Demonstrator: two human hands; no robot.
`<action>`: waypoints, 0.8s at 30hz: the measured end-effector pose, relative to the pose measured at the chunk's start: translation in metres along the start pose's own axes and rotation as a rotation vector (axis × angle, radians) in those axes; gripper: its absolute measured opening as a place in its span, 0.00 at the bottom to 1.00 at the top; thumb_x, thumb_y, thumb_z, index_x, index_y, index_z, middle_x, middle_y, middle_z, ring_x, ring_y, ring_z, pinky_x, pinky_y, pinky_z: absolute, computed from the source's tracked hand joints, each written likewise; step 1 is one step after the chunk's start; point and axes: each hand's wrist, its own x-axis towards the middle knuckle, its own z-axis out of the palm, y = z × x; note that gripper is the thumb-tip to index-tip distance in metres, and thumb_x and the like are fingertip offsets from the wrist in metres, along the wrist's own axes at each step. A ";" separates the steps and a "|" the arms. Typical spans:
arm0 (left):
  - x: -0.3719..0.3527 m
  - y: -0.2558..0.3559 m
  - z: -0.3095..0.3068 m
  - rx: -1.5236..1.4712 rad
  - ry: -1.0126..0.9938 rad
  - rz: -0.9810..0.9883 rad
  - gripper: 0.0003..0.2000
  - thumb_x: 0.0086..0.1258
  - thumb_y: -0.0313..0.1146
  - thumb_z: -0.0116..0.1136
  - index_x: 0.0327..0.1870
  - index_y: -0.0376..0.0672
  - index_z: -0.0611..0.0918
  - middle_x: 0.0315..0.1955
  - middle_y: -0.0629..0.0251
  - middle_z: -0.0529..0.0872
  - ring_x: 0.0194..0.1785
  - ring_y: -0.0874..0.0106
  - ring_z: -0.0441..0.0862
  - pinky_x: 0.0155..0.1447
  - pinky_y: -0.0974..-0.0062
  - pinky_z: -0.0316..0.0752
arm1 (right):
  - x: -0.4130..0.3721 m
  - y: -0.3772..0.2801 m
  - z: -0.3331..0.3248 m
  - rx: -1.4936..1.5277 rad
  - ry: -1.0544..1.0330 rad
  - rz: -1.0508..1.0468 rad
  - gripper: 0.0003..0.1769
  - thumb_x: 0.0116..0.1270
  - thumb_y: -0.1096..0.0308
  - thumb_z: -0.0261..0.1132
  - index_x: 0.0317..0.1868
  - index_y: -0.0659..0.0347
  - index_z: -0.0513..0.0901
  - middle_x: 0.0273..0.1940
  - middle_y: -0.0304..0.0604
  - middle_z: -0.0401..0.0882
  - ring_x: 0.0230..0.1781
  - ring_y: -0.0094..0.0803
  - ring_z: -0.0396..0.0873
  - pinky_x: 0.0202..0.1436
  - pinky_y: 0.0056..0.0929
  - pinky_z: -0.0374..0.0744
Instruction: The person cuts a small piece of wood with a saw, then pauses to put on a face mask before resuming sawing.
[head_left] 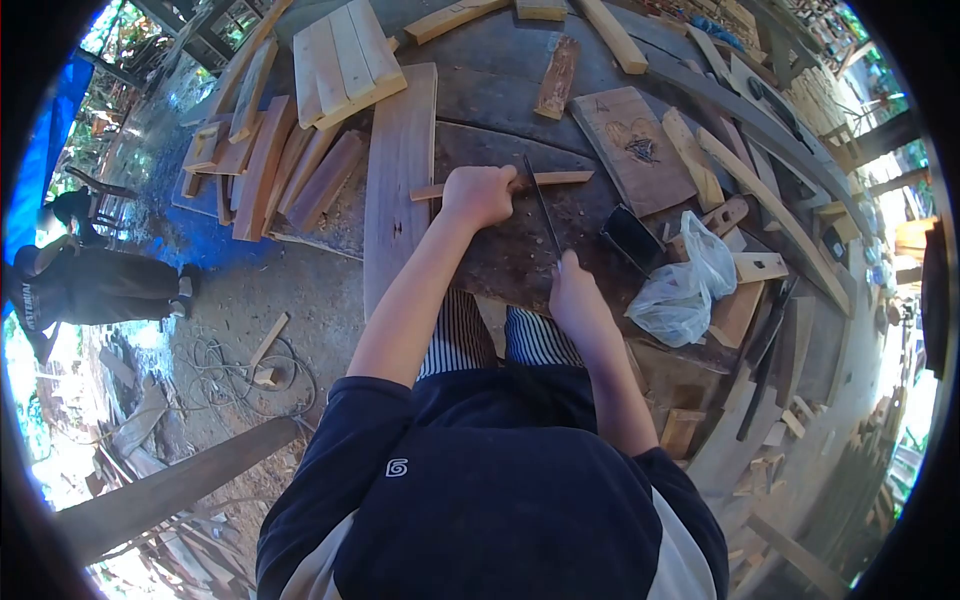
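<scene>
My left hand (478,196) is closed around a narrow wooden strip (560,179), holding it crosswise over the dark worktable (500,265). In my right hand (580,295) is a hand saw (543,210), its thin dark blade seen nearly edge-on and its handle hidden by my fingers. The blade crosses the strip just right of my left fist. Under the strip's left end lies a wide plank (401,180). A black box-like object (633,237) rests to the right of the saw.
Light boards (345,60) and cut pieces (265,165) are stacked at the left. At the right lie a square wooden block (634,150), a clear plastic bag (685,285) and long battens (775,220). A person (100,283) is at far left, near a coiled cord (250,375) on the ground.
</scene>
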 end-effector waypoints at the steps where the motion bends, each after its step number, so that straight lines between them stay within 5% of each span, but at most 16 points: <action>1: 0.001 0.000 -0.001 -0.006 0.001 0.005 0.10 0.70 0.42 0.54 0.36 0.47 0.80 0.31 0.56 0.88 0.39 0.55 0.86 0.41 0.53 0.78 | 0.014 -0.004 0.000 0.006 0.005 0.000 0.11 0.77 0.66 0.51 0.49 0.66 0.67 0.38 0.73 0.80 0.44 0.69 0.79 0.46 0.60 0.77; 3: 0.003 0.003 -0.003 -0.009 0.003 0.017 0.10 0.71 0.42 0.54 0.36 0.46 0.81 0.31 0.56 0.87 0.39 0.55 0.86 0.41 0.53 0.78 | 0.051 -0.013 0.001 -0.085 0.008 -0.015 0.11 0.73 0.69 0.51 0.51 0.66 0.68 0.45 0.70 0.81 0.49 0.66 0.81 0.53 0.58 0.78; 10: 0.007 0.006 -0.005 -0.021 -0.049 -0.073 0.11 0.70 0.42 0.53 0.38 0.47 0.83 0.33 0.55 0.88 0.41 0.54 0.86 0.43 0.53 0.78 | 0.068 -0.027 0.000 -0.084 0.017 -0.004 0.10 0.71 0.72 0.51 0.50 0.66 0.68 0.47 0.70 0.81 0.51 0.65 0.80 0.54 0.58 0.77; 13: 0.008 0.007 -0.007 -0.020 -0.052 -0.091 0.10 0.69 0.41 0.53 0.39 0.48 0.83 0.33 0.55 0.88 0.41 0.54 0.86 0.44 0.53 0.78 | 0.028 0.005 0.006 -0.016 0.023 -0.062 0.09 0.72 0.72 0.51 0.49 0.66 0.68 0.43 0.70 0.81 0.47 0.66 0.81 0.51 0.59 0.78; 15: 0.009 0.007 -0.007 -0.018 -0.050 -0.093 0.10 0.69 0.41 0.52 0.39 0.48 0.83 0.33 0.55 0.88 0.41 0.54 0.86 0.44 0.53 0.78 | -0.003 0.019 0.007 0.087 0.059 -0.083 0.10 0.76 0.68 0.53 0.48 0.67 0.67 0.35 0.72 0.80 0.39 0.69 0.79 0.39 0.59 0.76; 19: 0.010 0.005 -0.006 -0.010 -0.071 -0.075 0.10 0.69 0.41 0.52 0.40 0.48 0.83 0.34 0.54 0.88 0.42 0.53 0.86 0.46 0.52 0.78 | -0.007 0.020 0.007 0.096 0.073 -0.052 0.09 0.75 0.70 0.54 0.47 0.67 0.67 0.34 0.72 0.80 0.38 0.69 0.79 0.37 0.59 0.76; 24: 0.012 0.004 -0.007 0.001 -0.073 -0.046 0.11 0.70 0.42 0.52 0.40 0.48 0.83 0.35 0.53 0.88 0.42 0.51 0.86 0.47 0.51 0.78 | 0.075 -0.012 0.004 0.039 0.070 -0.071 0.10 0.73 0.69 0.52 0.49 0.67 0.68 0.41 0.70 0.82 0.46 0.64 0.82 0.50 0.57 0.79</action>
